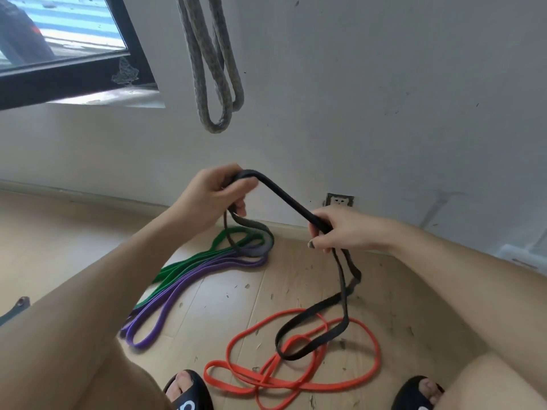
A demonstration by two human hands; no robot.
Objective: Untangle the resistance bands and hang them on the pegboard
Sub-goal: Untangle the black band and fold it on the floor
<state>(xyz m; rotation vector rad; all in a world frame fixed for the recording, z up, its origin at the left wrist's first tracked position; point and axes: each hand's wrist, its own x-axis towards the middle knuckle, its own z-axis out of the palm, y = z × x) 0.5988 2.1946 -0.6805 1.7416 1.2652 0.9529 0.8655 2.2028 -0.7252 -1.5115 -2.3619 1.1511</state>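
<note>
Fingers (236, 184) of the left hand (213, 199) curl over the top of a black resistance band (284, 199), gripping it where it bends, while the right hand (340, 229) pinches the same band lower down between thumb and curled fingers. The stretch between the two hands runs taut and slants down toward the right. Below the left hand a short loop of the band droops toward the floor; below the right hand two strands fall together, then open into a long loop whose lower end lies on the wooden floor (213, 303), crossing over an orange band (296, 383).

The orange band sprawls in several overlapping coils between the person's two black sandals (189, 392) (only the toes and straps show at the bottom edge). To the left, a purple band (165, 309) and a green band (189, 264) lie side by side on the floor in long folded loops, touching along most of their length, their far ends near the skirting under the left hand.

A grey band (219, 84) hangs doubled against the white wall (384, 99) above the hands; what it hangs from is out of view. A dark-framed window (88, 75) sits at upper left, and a wall socket (339, 199) is set low on the wall just above the right hand.
</note>
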